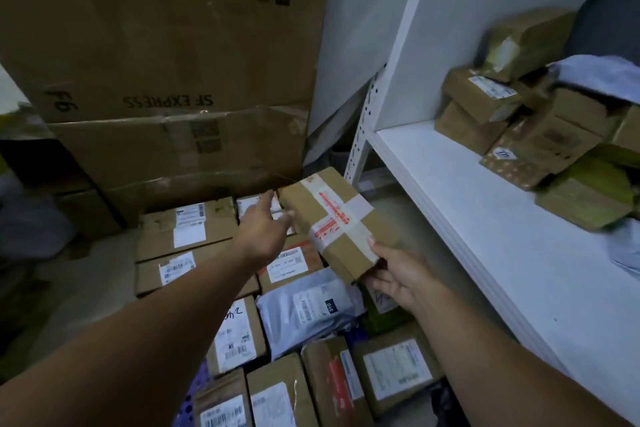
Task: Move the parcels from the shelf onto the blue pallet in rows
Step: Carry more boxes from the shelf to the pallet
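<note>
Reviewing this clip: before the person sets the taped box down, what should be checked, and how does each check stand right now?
1. Right hand grips the taped box at its near end: ok.
2. Left hand supports the far end: cannot tell; its fingers reach straight toward the box's edge.
3. Free gap in the far row: cannot tell, hidden by box and hand.
4. Laid parcels sit in rows: ok.
5. Blue pallet beneath them: ok, a corner shows.
6. Shelf emptied: not ok, shelf parcels lie on it.
</note>
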